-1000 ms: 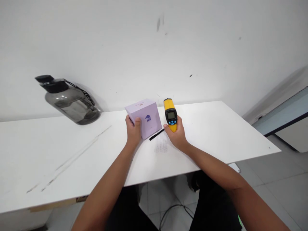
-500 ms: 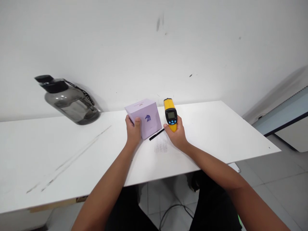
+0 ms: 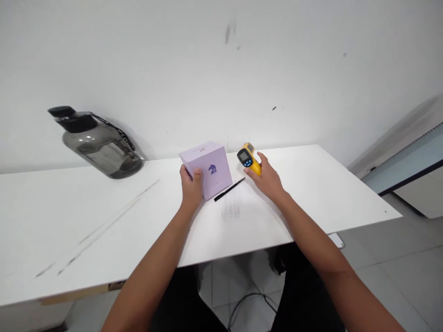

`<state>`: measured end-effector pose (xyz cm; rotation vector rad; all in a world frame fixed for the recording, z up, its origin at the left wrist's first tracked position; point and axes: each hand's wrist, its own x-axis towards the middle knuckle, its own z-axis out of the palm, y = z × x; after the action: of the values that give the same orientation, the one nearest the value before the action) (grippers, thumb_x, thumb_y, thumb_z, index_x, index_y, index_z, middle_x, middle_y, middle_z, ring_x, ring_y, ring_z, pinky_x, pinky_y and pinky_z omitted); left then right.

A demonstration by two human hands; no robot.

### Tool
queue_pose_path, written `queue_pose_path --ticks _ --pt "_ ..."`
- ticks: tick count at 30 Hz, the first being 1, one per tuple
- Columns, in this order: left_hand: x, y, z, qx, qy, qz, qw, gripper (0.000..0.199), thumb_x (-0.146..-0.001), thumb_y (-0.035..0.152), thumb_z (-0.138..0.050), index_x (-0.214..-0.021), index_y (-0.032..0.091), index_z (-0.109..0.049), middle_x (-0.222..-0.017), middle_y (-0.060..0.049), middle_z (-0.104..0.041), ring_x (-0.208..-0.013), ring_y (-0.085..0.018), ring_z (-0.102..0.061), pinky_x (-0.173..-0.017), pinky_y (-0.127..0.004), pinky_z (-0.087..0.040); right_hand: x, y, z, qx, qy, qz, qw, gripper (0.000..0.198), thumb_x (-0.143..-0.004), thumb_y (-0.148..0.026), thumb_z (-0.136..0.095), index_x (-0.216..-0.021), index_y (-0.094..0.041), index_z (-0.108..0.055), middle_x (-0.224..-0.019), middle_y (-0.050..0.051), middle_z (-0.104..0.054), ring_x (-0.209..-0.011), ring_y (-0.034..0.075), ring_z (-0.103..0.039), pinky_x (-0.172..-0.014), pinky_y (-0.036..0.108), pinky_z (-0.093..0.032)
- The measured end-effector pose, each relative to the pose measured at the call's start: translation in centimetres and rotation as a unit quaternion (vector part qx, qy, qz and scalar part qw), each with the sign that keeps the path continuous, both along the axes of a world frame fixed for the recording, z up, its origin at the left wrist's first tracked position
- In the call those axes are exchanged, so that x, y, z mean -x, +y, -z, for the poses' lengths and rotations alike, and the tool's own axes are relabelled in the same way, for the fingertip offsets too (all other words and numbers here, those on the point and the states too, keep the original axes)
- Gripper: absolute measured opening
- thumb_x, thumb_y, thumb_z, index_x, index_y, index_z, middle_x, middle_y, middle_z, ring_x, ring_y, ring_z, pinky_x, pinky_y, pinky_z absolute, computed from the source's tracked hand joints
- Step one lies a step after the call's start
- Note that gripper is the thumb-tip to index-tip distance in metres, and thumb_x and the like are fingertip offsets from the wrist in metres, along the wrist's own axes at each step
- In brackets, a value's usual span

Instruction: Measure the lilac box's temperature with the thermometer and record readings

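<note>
A lilac box [image 3: 218, 177] with a dark blue horse-head emblem stands tilted on the white table, and my left hand [image 3: 192, 186] grips its left side, thumb on the front face. My right hand [image 3: 268, 179] is wrapped around the handle of a yellow and black infrared thermometer [image 3: 246, 156]. Its small screen and blue buttons face me, and its body leans to the left. Between the two hands a black pen [image 3: 229, 189] lies on the table beside the box's lower edge. Faint grey smudges mark the surface below the pen.
A grey see-through water bottle [image 3: 104, 145] with a black cap and strap stands at the left against the wall. The white table [image 3: 138, 230] ends in a front edge above my legs. Cables [image 3: 254, 295] lie on the floor underneath.
My right hand has shifted to the right and turned the infrared thermometer, which now leans left. More of the pen shows. My left hand and the box have stayed in place.
</note>
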<state>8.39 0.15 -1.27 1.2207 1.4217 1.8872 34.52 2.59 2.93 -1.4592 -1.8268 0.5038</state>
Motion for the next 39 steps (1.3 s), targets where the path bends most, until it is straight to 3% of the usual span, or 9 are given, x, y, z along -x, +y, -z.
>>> queue_pose_path --ticks 4,9,17,21,27,31,34,37,39 --pt "-0.1 -0.1 -0.2 0.001 -0.001 -0.001 1.0 0.082 -0.075 0.09 -0.068 -0.124 0.026 -0.053 -0.125 -0.013 -0.065 -0.119 -0.032 -0.064 -0.101 -0.049 -0.055 -1.6 1.3 0.0 -0.003 -0.191 -0.006 0.982 0.06 -0.105 -0.056 -0.055 -0.155 -0.024 -0.053 -0.12 0.016 -0.07 -0.108 0.034 -0.065 -0.077 0.037 -0.049" --pt "0.0 -0.2 -0.1 -0.003 0.003 0.002 1.0 0.081 -0.075 0.089 -0.067 -0.125 0.027 -0.053 -0.125 -0.013 -0.065 -0.121 -0.033 -0.064 -0.102 -0.05 -0.055 -1.4 2.2 1.0 -0.02 -0.288 -0.006 0.957 0.053 -0.107 -0.053 -0.055 -0.154 -0.026 -0.058 -0.118 0.017 -0.069 -0.106 0.033 -0.064 -0.078 0.037 -0.047" --pt "0.0 0.1 0.1 -0.016 0.007 0.007 1.0 0.08 -0.076 0.088 -0.068 -0.125 0.026 -0.053 -0.124 -0.012 -0.064 -0.119 -0.032 -0.063 -0.103 -0.05 -0.053 -0.7 2.9 1.7 0.001 -0.332 -0.034 0.943 0.053 -0.109 -0.05 -0.051 -0.156 -0.026 -0.058 -0.121 0.017 -0.07 -0.11 0.032 -0.065 -0.092 0.042 -0.048" --pt "0.0 0.1 0.1 -0.019 0.024 -0.003 1.0 0.08 -0.076 0.087 -0.069 -0.125 0.026 -0.055 -0.124 -0.012 -0.063 -0.119 -0.032 -0.063 -0.103 -0.05 -0.052 -0.4 2.2 1.7 -0.071 -0.325 -0.036 0.943 0.052 -0.105 -0.039 -0.059 -0.153 -0.021 -0.061 -0.147 0.024 -0.062 -0.134 0.039 -0.057 -0.108 0.054 -0.046" --pt "0.0 -0.1 0.2 -0.023 0.067 0.016 0.997 0.088 -0.073 0.088 -0.071 -0.133 0.026 -0.055 -0.128 -0.015 -0.064 -0.119 -0.035 -0.062 -0.103 -0.052 -0.05 0.9 0.2 2.1 -0.147 -0.351 -0.2 0.903 0.032 -0.103 -0.022 -0.061 -0.128 -0.028 -0.078 -0.168 0.015 -0.049 -0.161 0.04 -0.033 -0.125 0.072 -0.028" --pt "-0.1 0.0 0.4 -0.021 0.067 0.016 0.997 0.089 -0.07 0.085 -0.075 -0.135 0.026 -0.055 -0.13 -0.015 -0.064 -0.12 -0.036 -0.062 -0.103 -0.053 -0.05 1.7 -1.0 2.1 -0.173 -0.325 -0.262 0.892 0.015 -0.099 -0.018 -0.068 -0.097 -0.023 -0.082 -0.158 0.015 -0.06 -0.155 0.038 -0.046 -0.123 0.071 -0.034" --pt "-0.3 -0.1 0.6 -0.019 0.08 0.019 0.996 0.092 -0.068 0.08 -0.079 -0.138 0.027 -0.054 -0.136 -0.015 -0.061 -0.127 -0.037 -0.06 -0.107 -0.053 -0.048 1.2 -2.8 1.7 -0.184 -0.292 -0.281 0.895 0.018 -0.099 -0.011 -0.061 -0.095 -0.021 -0.075 -0.137 0.017 -0.073 -0.14 0.033 -0.061 -0.121 0.066 -0.041" --pt "-0.6 -0.4 0.5 -0.021 0.089 0.028 0.995 0.093 -0.069 0.074 -0.082 -0.143 0.026 -0.052 -0.14 -0.016 -0.059 -0.133 -0.039 -0.057 -0.111 -0.055 -0.047 -0.5 -4.8 1.3 -0.146 -0.248 -0.29 0.913 0.023 -0.103 -0.014 -0.049 -0.1 -0.024 -0.07 -0.093 0.01 -0.076 -0.1 0.029 -0.072 -0.114 0.059 -0.047" --pt "-0.8 -0.5 0.3 -0.021 0.087 0.035 0.995 0.09 -0.071 0.071 -0.082 -0.143 0.026 -0.052 -0.14 -0.016 -0.059 -0.134 -0.039 -0.057 -0.111 -0.056 -0.046 -1.6 -5.6 1.2 -0.131 -0.19 -0.267 0.936 0.019 -0.104 -0.024 -0.048 -0.099 -0.025 -0.066 -0.08 0.006 -0.069 -0.08 0.026 -0.066 -0.099 0.054 -0.053"
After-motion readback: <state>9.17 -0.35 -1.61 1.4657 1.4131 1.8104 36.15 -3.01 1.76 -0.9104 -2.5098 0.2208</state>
